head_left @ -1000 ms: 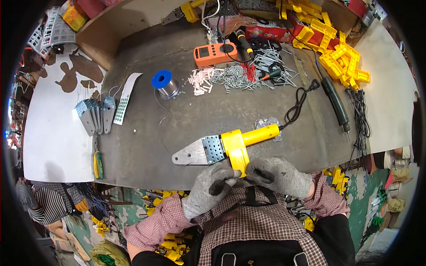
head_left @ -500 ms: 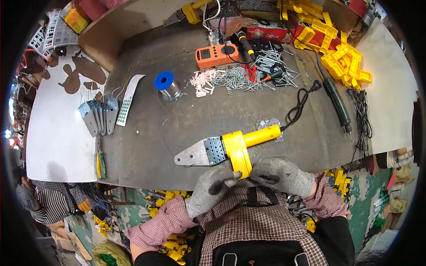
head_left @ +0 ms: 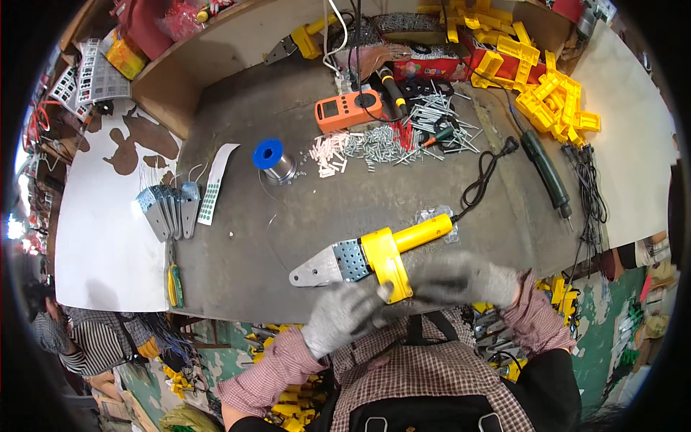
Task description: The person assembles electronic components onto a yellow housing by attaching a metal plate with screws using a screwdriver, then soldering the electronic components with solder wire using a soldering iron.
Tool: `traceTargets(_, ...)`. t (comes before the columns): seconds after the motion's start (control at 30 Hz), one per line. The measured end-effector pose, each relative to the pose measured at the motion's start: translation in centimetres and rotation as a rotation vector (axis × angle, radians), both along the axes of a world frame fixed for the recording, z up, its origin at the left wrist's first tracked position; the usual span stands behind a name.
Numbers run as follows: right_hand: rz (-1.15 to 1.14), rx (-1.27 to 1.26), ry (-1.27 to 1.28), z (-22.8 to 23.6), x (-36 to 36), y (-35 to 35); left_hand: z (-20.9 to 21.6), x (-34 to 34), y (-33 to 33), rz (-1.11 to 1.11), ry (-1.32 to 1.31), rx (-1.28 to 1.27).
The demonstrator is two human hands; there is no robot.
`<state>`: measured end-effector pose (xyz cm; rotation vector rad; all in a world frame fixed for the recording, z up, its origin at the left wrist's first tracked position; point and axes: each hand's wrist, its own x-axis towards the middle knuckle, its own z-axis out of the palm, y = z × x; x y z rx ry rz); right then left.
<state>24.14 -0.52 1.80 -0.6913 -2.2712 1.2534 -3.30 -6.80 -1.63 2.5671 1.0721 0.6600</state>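
Observation:
A yellow-handled plastic-pipe welding iron (head_left: pixel 387 259) lies on the table before me, its grey pointed heating plate (head_left: pixel 317 269) to the left and its black cord (head_left: pixel 478 189) running off the handle's end. My left hand (head_left: pixel 344 317), in a grey knit glove, is at the near end of the iron's yellow body with its fingers curled together; anything small in them is hidden. My right hand (head_left: pixel 464 281), gloved too, is smeared by motion beside the body, just below the handle. Whether its fingers hold anything cannot be made out.
Behind lie an orange meter (head_left: pixel 348 110), piled screws (head_left: pixel 385 144), a solder spool (head_left: pixel 275 162) and a screwdriver (head_left: pixel 436 136). A dark green electric screwdriver (head_left: pixel 545 173) and yellow plastic housings (head_left: pixel 551 104) are at right. Metal heating plates (head_left: pixel 169 209) and pliers (head_left: pixel 174 284) sit left.
My right hand has moved and is now blurred beside the iron. The left hand stays near the body's near end, fingers slightly shifted. The iron lies much as before; the whole view has shifted slightly.

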Motion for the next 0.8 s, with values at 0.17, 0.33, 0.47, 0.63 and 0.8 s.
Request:
traceTargets(0.17, -0.338, 0.27, -0.326, 1.4, -2.5, 8.7, 2.6, 0.6, 14.7, 0.43, 0.014, 0.152)
traceTargets(0.33, -0.214, 0.51, -0.428, -2.3, -5.7, 14.1, -0.7, -0.1, 22.0, 0.395, 0.322, 0.129)
traceTargets(0.47, -0.255, 0.469, -0.585, -3.2, -6.7, 15.3, -1.2, -0.5, 22.5, 0.389, 0.296, 0.071)
traceTargets(0.63, -0.24, 0.601, -0.431, -3.6, -7.1, 15.5, 0.9, 0.9, 23.6, 0.285, 0.509, 0.117)
traceTargets(0.8, -0.297, 0.59, -0.486, -4.6, -6.8, 15.7, 0.8, 1.3, 24.7, 0.297, 0.592, 0.082)
